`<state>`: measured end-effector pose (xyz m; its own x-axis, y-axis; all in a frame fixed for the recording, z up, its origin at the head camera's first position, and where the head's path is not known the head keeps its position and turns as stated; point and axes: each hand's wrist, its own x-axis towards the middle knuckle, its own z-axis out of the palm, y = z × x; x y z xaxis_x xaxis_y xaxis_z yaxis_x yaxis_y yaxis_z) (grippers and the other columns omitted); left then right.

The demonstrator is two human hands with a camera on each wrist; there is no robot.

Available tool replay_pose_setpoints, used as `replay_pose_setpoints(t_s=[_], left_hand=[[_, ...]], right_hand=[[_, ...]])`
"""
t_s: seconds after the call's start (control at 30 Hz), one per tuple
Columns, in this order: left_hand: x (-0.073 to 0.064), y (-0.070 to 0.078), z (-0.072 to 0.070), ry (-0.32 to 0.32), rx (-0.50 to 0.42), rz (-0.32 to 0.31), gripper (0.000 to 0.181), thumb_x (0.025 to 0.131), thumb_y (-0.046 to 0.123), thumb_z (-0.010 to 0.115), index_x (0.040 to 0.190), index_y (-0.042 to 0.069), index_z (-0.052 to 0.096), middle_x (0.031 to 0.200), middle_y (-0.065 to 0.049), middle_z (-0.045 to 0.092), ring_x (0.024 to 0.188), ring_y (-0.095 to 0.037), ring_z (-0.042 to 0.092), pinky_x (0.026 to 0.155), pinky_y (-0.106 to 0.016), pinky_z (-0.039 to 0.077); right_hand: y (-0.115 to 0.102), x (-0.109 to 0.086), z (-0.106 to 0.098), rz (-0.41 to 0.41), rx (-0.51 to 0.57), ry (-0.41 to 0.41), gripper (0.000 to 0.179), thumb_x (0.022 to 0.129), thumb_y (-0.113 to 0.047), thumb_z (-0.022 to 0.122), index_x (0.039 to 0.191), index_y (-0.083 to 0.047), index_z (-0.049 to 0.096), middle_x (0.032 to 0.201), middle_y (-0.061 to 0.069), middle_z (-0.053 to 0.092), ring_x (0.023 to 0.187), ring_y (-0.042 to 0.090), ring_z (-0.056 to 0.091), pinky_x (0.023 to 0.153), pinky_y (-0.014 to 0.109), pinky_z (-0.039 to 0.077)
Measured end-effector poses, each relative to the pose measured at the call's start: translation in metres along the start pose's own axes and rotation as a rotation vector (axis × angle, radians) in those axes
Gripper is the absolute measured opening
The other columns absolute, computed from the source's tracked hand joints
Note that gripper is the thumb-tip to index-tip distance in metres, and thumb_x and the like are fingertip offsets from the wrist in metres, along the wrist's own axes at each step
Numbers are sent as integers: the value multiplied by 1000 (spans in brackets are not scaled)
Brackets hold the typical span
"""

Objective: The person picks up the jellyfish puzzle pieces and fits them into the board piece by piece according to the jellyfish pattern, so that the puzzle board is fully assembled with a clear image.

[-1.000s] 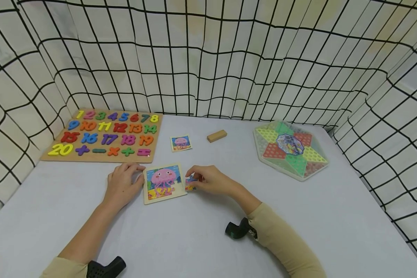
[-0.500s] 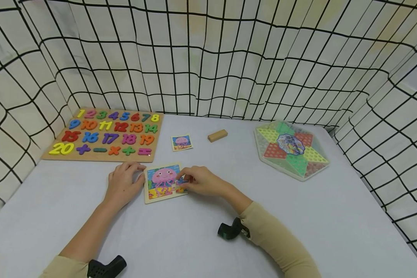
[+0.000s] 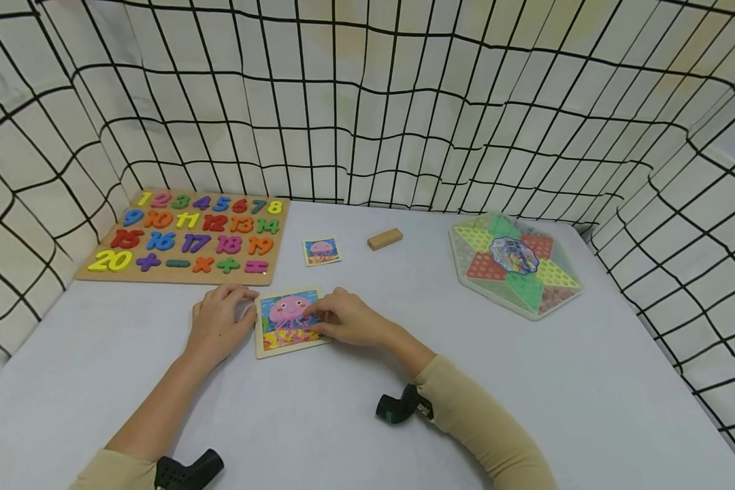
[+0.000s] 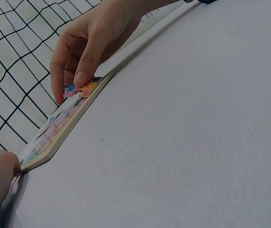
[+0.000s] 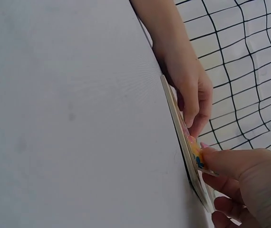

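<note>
A square wooden jigsaw puzzle (image 3: pixel 288 312) with a pink jellyfish picture lies flat on the white table in front of the person. The left hand (image 3: pixel 220 323) rests at its left side, thumb and fingertips touching the edge. Over the lower right part of the puzzle, the right hand (image 3: pixel 350 320) pinches a puzzle piece (image 4: pixel 92 86) between thumb and fingers. In the left wrist view this piece, orange and blue, sits tilted slightly above the board. From the right wrist, the same piece (image 5: pixel 198 156) shows under the thumb, close over the frame; the fingers hide part of it.
Behind the puzzle lie a small jellyfish picture card (image 3: pixel 321 252) and a wooden block (image 3: pixel 384 239). A number board (image 3: pixel 177 238) stands at the back left, a hexagonal game box (image 3: pixel 514 264) at the right. Black netting (image 3: pixel 367 109) surrounds the table's back and sides.
The right hand has moved left with the puzzle piece, from beside the puzzle's right edge to over its lower right part. The left hand has stayed at the left edge.
</note>
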<state>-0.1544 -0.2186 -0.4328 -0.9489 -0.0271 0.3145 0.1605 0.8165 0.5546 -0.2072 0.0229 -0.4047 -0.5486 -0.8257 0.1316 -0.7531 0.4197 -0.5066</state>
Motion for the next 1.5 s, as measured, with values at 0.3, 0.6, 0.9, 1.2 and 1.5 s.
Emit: replay_pose_setpoints(t_s=[0.3, 0.6, 0.9, 1.2, 1.5], left_hand=[[1, 1, 0, -3, 7, -9, 18, 85, 11, 58, 101, 3, 61, 114, -19, 51, 112, -43, 38, 85, -58, 24], [0, 2, 0, -1, 2, -10, 19, 84, 11, 58, 101, 3, 62, 113, -19, 52, 111, -43, 38, 85, -58, 24], [-1, 2, 0, -4, 7, -11, 18, 85, 11, 58, 101, 3, 61, 113, -19, 51, 112, -43, 38, 86, -58, 24], [0, 2, -1, -8, 13, -8, 19, 85, 11, 58, 102, 3, 61, 114, -19, 51, 112, -42, 38, 84, -57, 25], [0, 2, 0, -13, 17, -20, 20, 85, 11, 58, 103, 3, 61, 115, -19, 50, 112, -42, 38, 85, -57, 25]], right_hand=[[2, 0, 5, 20, -32, -1, 23, 86, -24, 64, 107, -16, 66, 83, -12, 56, 78, 7, 40, 69, 19, 30], [3, -2, 7, 18, -13, 4, 35, 80, -35, 69, 109, -16, 65, 87, -11, 55, 81, 7, 40, 70, 19, 32], [3, -2, 8, 28, -51, -3, 44, 75, -40, 73, 110, -16, 63, 89, -11, 53, 84, 7, 39, 73, 20, 31], [4, -3, 7, 41, -18, 19, 42, 77, -37, 72, 112, -16, 63, 91, -10, 54, 85, 7, 39, 73, 20, 33], [5, -2, 8, 17, -4, 24, 38, 79, -34, 71, 111, -15, 63, 92, -10, 56, 85, 7, 41, 74, 19, 33]])
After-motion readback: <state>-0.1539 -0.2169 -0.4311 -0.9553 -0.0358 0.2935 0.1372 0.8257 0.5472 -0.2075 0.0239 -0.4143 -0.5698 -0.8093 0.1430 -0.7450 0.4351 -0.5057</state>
